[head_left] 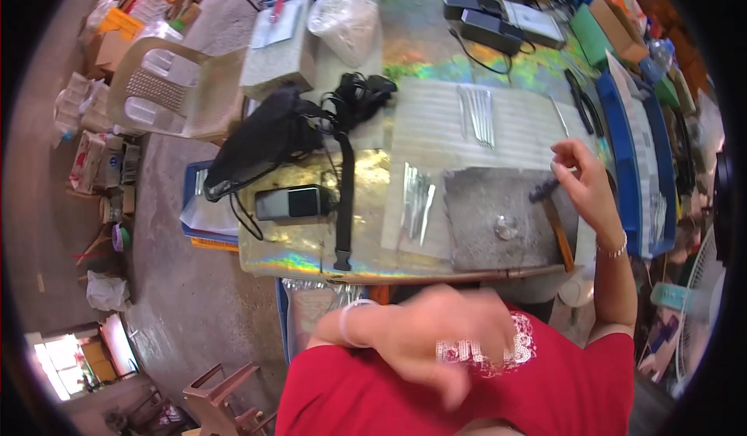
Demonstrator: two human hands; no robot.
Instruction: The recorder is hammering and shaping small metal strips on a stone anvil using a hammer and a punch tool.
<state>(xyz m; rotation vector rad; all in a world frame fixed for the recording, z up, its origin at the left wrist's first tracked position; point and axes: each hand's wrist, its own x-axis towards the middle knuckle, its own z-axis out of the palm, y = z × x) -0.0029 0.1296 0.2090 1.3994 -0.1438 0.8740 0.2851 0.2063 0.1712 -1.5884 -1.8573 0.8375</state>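
Note:
My left hand [436, 335] is raised in front of my red shirt, with its fingers smeared by motion and the thumb sticking out. Over the right part of the table, my right hand [582, 181] is loosely curled, thumb and forefinger apart, with nothing visible between them. Close beside it is the dark head of a hammer [559, 230], whose wooden handle points toward me. The hammer lies on a worn grey metal plate [475, 241]. A small shiny piece [506, 228] rests on that plate. Several thin metal strips [419, 202] lie left of the plate.
More thin metal rods [478, 117] lie on the foam sheet [424, 124]. Black-handled pliers [583, 101] are at the far right, beside a long blue tray [630, 163]. A black bag [264, 140], a strap [344, 202] and a black device [292, 202] occupy the left side.

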